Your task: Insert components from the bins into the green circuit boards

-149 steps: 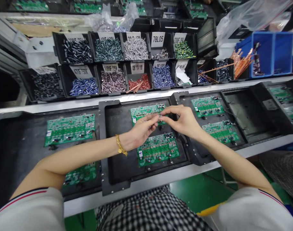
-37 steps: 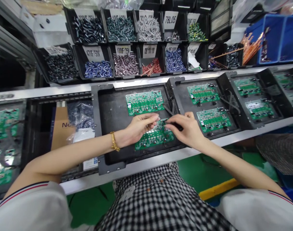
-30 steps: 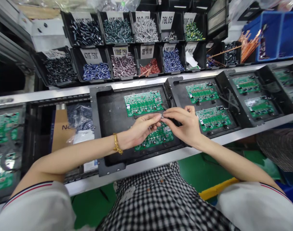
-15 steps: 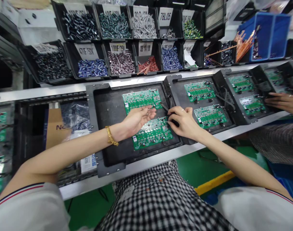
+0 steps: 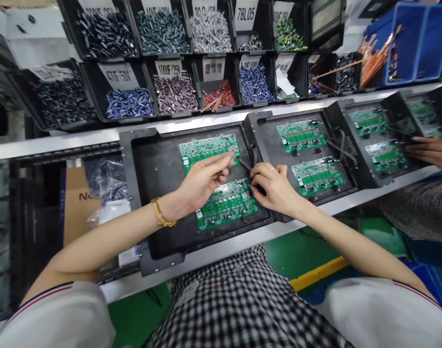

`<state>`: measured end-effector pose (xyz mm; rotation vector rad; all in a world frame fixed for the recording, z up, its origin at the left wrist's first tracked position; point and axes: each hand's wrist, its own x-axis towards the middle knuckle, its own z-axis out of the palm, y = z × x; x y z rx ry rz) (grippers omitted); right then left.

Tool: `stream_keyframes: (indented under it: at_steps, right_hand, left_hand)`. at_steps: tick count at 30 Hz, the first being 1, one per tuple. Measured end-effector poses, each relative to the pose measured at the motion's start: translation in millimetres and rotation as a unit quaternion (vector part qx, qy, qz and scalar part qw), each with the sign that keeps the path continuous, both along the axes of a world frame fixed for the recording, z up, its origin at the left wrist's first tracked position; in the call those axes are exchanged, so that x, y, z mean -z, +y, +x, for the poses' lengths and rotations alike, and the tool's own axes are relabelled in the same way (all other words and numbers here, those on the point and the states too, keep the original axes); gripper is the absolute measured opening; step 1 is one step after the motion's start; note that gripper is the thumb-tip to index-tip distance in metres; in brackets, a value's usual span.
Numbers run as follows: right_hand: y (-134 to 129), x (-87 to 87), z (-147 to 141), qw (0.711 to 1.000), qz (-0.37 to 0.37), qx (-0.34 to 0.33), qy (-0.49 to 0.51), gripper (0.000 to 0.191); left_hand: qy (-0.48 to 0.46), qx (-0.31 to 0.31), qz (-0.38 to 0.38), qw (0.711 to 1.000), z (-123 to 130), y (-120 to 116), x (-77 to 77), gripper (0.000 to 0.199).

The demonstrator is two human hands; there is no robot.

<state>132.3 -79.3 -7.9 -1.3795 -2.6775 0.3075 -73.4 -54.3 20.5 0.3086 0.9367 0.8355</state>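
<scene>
My left hand (image 5: 202, 183) hangs palm sideways over two green circuit boards, its fingers curled and the thumb against the fingertips. Anything inside it is hidden or too small to name. Partly behind that hand is the far circuit board (image 5: 209, 148); the near circuit board (image 5: 226, 207) lies below it. At the near board's upper right corner, my right hand (image 5: 273, 187) has thumb and fingers pinched together, and what they grip cannot be made out. Both boards rest in a black tray (image 5: 155, 179). A dark strap (image 5: 255, 157) crosses the tray's right side, close to my right fingers.
Labelled bins of small components, such as blue capacitors (image 5: 129, 103) and red parts (image 5: 221, 93), line the back. More trays with boards (image 5: 317, 175) continue rightward along the metal rail (image 5: 192, 258). Another person's hand (image 5: 431, 152) is at a tray far right. A cardboard box (image 5: 79, 203) sits left.
My left fingers have curled in from a more open, palm-up pose, and the thumb has come against them. My right hand stays at the board's corner. The view has shifted slightly.
</scene>
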Motion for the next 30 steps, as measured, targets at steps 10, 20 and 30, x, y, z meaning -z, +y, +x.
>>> stream_keyframes:
  at_steps: [10,20,30]
  right_hand:
    - [3,-2.8,6,1.000,-0.001,-0.009,-0.020,0.008]
    - [9,-4.8,3,0.999,-0.011,-0.028,-0.037,0.008]
    - [28,-49.7,-36,0.933,-0.150,0.053,0.322,0.014]
  left_hand:
    - [0.032,0.028,-0.026,0.999,11,-2,4.4,0.007]
    - [0.047,0.025,-0.019,0.998,12,-4,6.1,0.013]
    - [0.067,0.020,0.040,0.997,8,-12,-3.8,0.032]
